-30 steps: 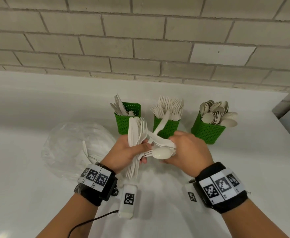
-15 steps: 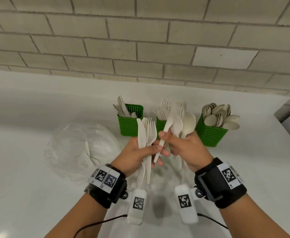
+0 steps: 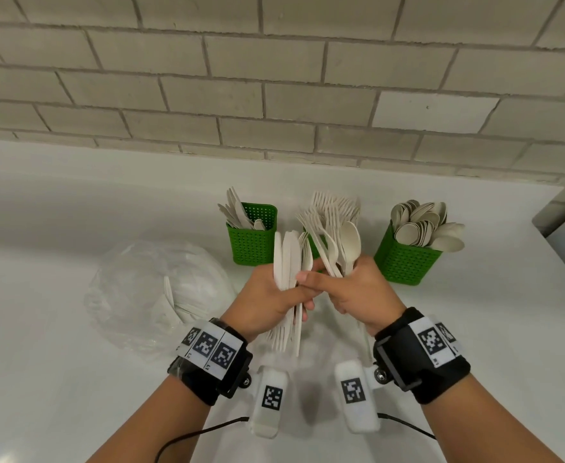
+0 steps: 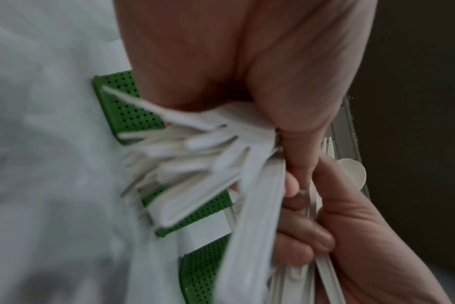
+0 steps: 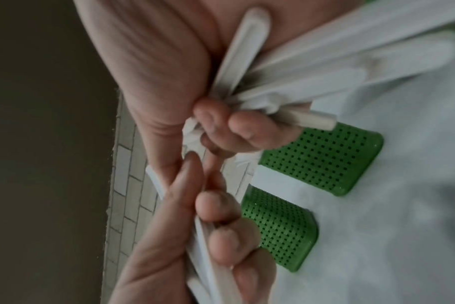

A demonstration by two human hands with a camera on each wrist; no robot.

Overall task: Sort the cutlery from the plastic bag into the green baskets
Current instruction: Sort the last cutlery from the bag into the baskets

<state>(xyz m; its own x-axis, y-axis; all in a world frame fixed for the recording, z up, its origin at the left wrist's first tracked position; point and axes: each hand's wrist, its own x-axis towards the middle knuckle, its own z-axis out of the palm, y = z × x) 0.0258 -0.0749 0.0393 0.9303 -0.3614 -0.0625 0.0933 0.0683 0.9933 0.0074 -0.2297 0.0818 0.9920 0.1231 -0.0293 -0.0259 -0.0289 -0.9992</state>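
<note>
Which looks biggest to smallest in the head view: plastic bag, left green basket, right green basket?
1. plastic bag, clearly the largest.
2-3. right green basket and left green basket: near alike. The right looks slightly wider, but it is tilted and nearer the edge of the wide-angle view, so no firm ranking.

The head view was evenly and softly lit, bowed at the edges; both wrist views were dim and motion-blurred.
</note>
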